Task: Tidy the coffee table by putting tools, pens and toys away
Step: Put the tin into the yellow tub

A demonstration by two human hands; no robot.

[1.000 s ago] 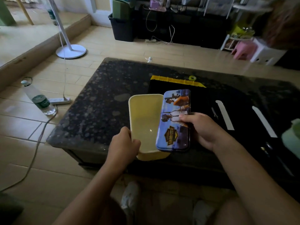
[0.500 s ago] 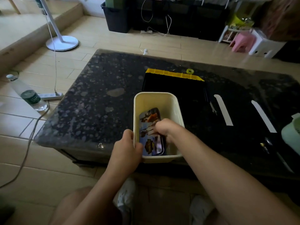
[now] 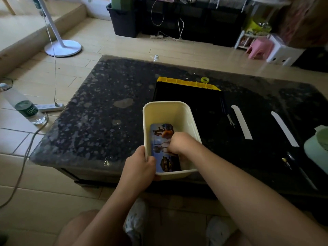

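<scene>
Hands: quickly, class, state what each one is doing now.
Left hand: grips the cream bin at its near rim.
Right hand: grips the pencil case inside the bin.

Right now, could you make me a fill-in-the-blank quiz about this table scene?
The printed pencil case lies ____ the cream bin.
Of the left hand and right hand, the ____ one grips the bin's rim.
The black tray behind the bin has a ____ far edge.
The water bottle stands on the ____, beside the coffee table.
Missing words: inside; left; yellow; floor.
</scene>
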